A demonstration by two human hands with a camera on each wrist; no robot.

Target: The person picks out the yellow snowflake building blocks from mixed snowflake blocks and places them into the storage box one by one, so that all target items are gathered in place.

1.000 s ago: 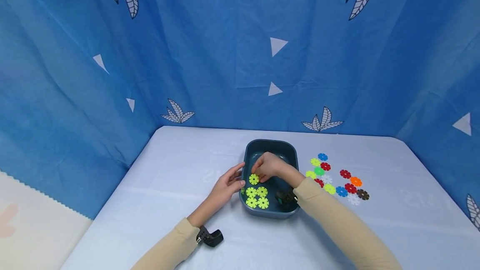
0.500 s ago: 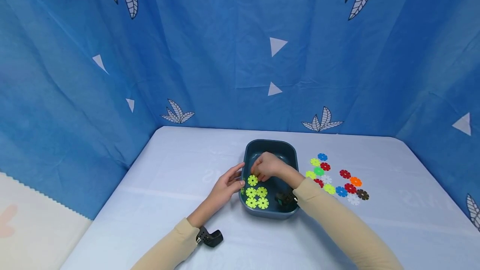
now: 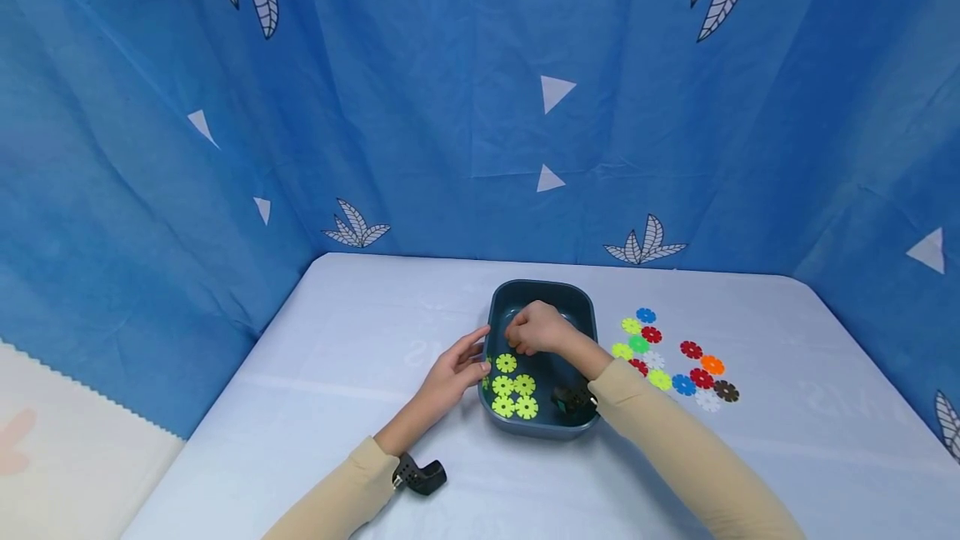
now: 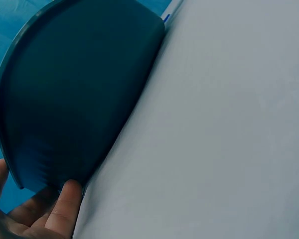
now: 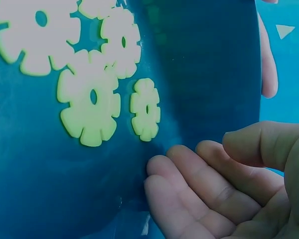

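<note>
A dark teal plastic bin (image 3: 551, 432) stands on the table, with several yellow-green notched discs (image 3: 525, 385) lying flat along its left side. My right hand (image 3: 542, 328) is inside the bin, just beyond the farthest disc (image 3: 506, 363). In the right wrist view its fingers (image 5: 209, 184) are loosely bent, the thumb is apart from them, and nothing is held. My left hand (image 3: 448, 372) rests against the bin's left wall, and in the left wrist view its fingertips (image 4: 67, 199) touch the outside of that wall.
Loose notched discs in several colours lie right of the bin, among them an orange disc (image 3: 712, 365), a brown disc (image 3: 726, 391) and a blue disc (image 3: 646, 315). A blue patterned cloth (image 3: 450, 107) hangs behind the white-covered table (image 3: 360, 307).
My right fingers have come away from the farthest yellow-green disc, which has slid slightly toward the others. The left hand has stayed against the bin.
</note>
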